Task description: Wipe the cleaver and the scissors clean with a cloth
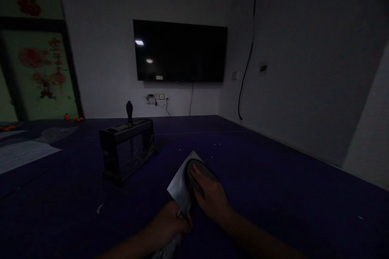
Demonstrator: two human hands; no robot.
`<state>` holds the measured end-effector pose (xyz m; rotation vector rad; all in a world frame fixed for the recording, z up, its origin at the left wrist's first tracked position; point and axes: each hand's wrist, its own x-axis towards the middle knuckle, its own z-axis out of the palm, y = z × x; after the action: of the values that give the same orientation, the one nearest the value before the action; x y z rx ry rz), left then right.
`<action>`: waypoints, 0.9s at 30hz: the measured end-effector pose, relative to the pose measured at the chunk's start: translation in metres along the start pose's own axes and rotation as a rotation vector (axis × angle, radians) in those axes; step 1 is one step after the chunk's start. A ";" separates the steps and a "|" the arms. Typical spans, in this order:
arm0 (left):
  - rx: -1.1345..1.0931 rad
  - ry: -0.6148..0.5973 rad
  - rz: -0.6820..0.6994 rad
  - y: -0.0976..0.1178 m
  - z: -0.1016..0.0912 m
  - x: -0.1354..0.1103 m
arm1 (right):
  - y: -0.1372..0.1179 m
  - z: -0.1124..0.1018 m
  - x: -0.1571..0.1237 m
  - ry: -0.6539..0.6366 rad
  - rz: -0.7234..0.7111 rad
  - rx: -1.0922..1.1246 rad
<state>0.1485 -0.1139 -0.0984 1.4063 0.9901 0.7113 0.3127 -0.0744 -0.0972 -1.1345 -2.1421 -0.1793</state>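
My left hand (174, 220) is closed around the lower part of a pale, silvery bag-like sheet (180, 188), low in the middle of the head view. The sheet's bunched end hangs below that fist, and its flat, pointed end rises above. With my right hand (214, 198) I grip a dark grey oval object (203, 168) with a thick black rim. Its kind is too dark to make out. It lies against the right side of the sheet, overlapping it. My fingers spread across its face, and the thumb side is partly hidden.
Left of my hands, a black frame stand (127, 129) with a dark upright handle (129, 111) rests on the blue floor (273, 194). Pale sheets (27, 156) lie at far left. A television (180, 52) hangs on the wall, and a cable (247, 66) dangles to its right.
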 end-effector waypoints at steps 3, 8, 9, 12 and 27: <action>-0.005 0.015 -0.011 -0.002 -0.001 0.001 | 0.000 0.000 0.000 0.014 0.000 0.014; 0.018 -0.012 -0.020 -0.005 -0.004 0.003 | 0.002 0.001 0.000 0.015 -0.011 0.042; 0.019 -0.014 -0.019 -0.005 -0.004 0.003 | 0.002 0.002 0.000 0.012 -0.009 0.048; 0.012 -0.011 -0.021 -0.005 -0.004 0.003 | 0.003 0.002 0.000 0.004 -0.003 0.063; -0.014 0.018 -0.004 -0.005 -0.001 0.002 | 0.000 0.000 0.000 0.015 -0.015 0.055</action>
<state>0.1474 -0.1121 -0.1034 1.3877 0.9999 0.7271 0.3129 -0.0740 -0.0969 -1.0831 -2.1292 -0.1348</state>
